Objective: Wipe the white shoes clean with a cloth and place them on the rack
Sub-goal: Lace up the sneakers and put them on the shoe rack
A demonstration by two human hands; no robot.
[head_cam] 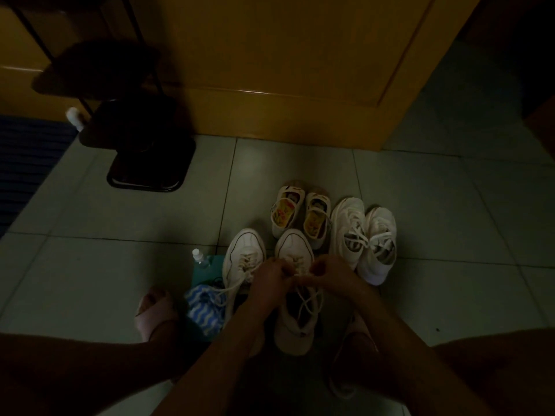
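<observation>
In dim light, a white sneaker (295,325) is seen on the tiled floor (420,205), near the centre, toe pointing far. Its laces (307,301) are pinched over the tongue by both hands: the left hand (270,279) is curled on them from the left, the right hand (328,276) from the right, the fingers of the two almost touching. The matching sneaker (242,259) lies just beside it on the left, its loose lace trailing over a blue-and-white striped cloth (204,310). A small clear bottle (199,258) stands just beyond the cloth, on something teal. A small pair with yellow insoles (300,217) is set further off, and a second white laced pair (364,241) is placed to the right of it. The dark rack (144,145) stands well apart at the far left, before a wooden door (285,70). What is held on its shelves cannot be told. A slippered foot (156,307) is seen left of the cloth.
</observation>
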